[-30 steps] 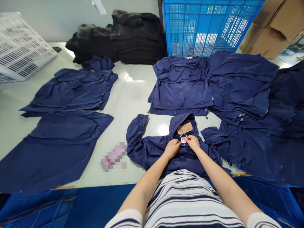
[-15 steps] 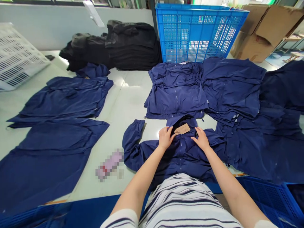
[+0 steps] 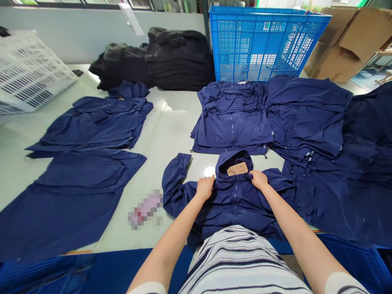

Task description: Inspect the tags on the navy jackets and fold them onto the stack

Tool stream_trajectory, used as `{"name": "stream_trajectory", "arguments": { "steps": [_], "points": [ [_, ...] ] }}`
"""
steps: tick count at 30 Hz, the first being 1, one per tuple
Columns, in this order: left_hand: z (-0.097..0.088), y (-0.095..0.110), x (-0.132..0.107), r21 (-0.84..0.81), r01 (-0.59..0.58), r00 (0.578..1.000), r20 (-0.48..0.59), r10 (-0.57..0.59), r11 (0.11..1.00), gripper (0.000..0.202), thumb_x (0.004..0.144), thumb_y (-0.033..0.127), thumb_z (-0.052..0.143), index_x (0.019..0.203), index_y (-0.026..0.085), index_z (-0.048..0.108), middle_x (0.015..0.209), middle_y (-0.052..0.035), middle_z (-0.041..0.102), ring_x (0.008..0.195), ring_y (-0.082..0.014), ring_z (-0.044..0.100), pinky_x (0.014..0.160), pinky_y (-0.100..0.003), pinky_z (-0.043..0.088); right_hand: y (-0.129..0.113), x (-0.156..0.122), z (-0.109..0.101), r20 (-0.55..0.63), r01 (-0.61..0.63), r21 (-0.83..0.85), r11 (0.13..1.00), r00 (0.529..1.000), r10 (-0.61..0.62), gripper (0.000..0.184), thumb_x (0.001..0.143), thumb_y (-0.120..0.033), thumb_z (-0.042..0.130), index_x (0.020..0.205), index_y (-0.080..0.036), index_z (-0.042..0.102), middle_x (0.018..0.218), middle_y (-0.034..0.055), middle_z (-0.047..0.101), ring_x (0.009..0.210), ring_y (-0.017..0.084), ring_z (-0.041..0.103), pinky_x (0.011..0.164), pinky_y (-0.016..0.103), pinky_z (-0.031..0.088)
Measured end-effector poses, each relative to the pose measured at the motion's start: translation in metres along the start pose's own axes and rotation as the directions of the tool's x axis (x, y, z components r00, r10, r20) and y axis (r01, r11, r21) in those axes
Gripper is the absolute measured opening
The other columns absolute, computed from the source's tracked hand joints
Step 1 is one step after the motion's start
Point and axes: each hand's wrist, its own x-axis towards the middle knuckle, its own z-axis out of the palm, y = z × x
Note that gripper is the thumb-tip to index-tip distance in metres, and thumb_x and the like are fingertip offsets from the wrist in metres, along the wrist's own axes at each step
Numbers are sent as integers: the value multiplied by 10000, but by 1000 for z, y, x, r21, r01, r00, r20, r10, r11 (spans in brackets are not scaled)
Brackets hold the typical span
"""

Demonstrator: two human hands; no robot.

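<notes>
Crate (image 3: 269, 45), blue mesh, behind navy jacket stacks (image 3: 232, 118).

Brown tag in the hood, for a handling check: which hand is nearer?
Right hand, just right of the brown tag; the left hand is farther, left of the hood.

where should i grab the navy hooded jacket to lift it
Probably at the shoulders of the navy hooded jacket, either side of the hood, coming from the near side, above. It lies flat, zip up the middle, hood pointing away; the left hand and right hand rest there.
</notes>
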Motion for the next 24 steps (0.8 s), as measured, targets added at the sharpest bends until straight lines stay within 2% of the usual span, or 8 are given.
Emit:
{"name": "stream_trajectory", "arguments": {
  "steps": [2, 5, 9, 12, 14, 15, 20, 24],
  "points": [
    [-21, -4, 6, 62, 21, 998, -53, -17, 998, 257, 861, 173, 496, 1008, 193, 706, 1025, -143, 640, 1049, -297, 558, 880, -421, 404, -10, 11, -15, -114, 20, 9, 1000, 993, -18, 365, 807, -83, 479, 1053, -251, 690, 1055, 65, 669, 998, 208, 631, 829, 282, 471],
    [-61, -14, 24, 64, 120, 968, -229, -102, 991, 303, 884, 155, 422, 849, 183, 721, 1036, -153, 629, 1046, -291, 554, 835, -396, 424, -24, 35, -46, -333, 98, 104, 990, 941, -58, 413, 762, -54, 459, 1065, -208, 693, 1039, 85, 659, 1030, 221, 606, 906, 303, 469],
    [-114, -33, 61, -154, 319, 863, -361, -354, 935, 316, 893, 172, 404, 976, 185, 708, 1017, -118, 669, 968, -260, 622, 807, -358, 476, -41, 74, -87, -570, 345, 229, 910, 805, -162, 493, 759, -122, 498, 1232, -169, 631, 1165, 125, 642, 1170, 272, 541, 1044, 406, 423],
    [-124, -40, 83, -335, 248, 821, -426, -381, 909, 373, 903, 187, 414, 1214, 169, 620, 1181, -116, 662, 1105, -249, 603, 944, -366, 468, -43, 88, -99, -597, 489, 310, 815, 768, -234, 718, 789, -239, 565, 1478, -190, 371, 1435, 113, 491, 1311, 254, 452, 1076, 427, 410],
    [-107, -35, 87, -380, 164, 839, -431, -331, 910, 486, 905, 210, 451, 1384, 126, 473, 1362, -157, 564, 1252, -260, 524, 1042, -387, 421, -35, 84, -92, -561, 502, 337, 796, 786, -258, 794, 808, -281, 566, 1533, -224, 246, 1533, 88, 378, 1372, 235, 393, 1065, 426, 427],
    [-93, -29, 85, -380, 136, 858, -417, -300, 915, 552, 901, 222, 474, 1436, 107, 401, 1433, -182, 495, 1316, -274, 468, 1076, -410, 394, -28, 77, -85, -541, 484, 332, 809, 801, -257, 759, 822, -276, 549, 1526, -231, 269, 1533, 84, 380, 1379, 231, 387, 1061, 427, 432],
    [1, 18, 50, -266, 59, 942, -304, -142, 962, 542, 944, 308, 428, 1460, 148, 388, 1517, -201, 382, 1446, -332, 271, 1121, -563, 294, 16, 17, -23, -318, 388, 114, 915, 886, -336, 387, 920, -232, 425, 1231, -206, 653, 1256, 116, 651, 1234, 229, 549, 1087, 449, 399],
    [52, 42, 10, -166, 84, 978, -175, -113, 983, 749, 876, 578, 505, 1513, 233, 316, 1606, -170, 191, 1476, -406, 119, 1097, -711, 153, 38, -36, 33, -167, 367, -153, 918, 906, -390, 536, 885, -335, 572, 1411, -271, 487, 1516, 96, 424, 1431, 309, 304, 1136, 643, 189]
  ]
}}
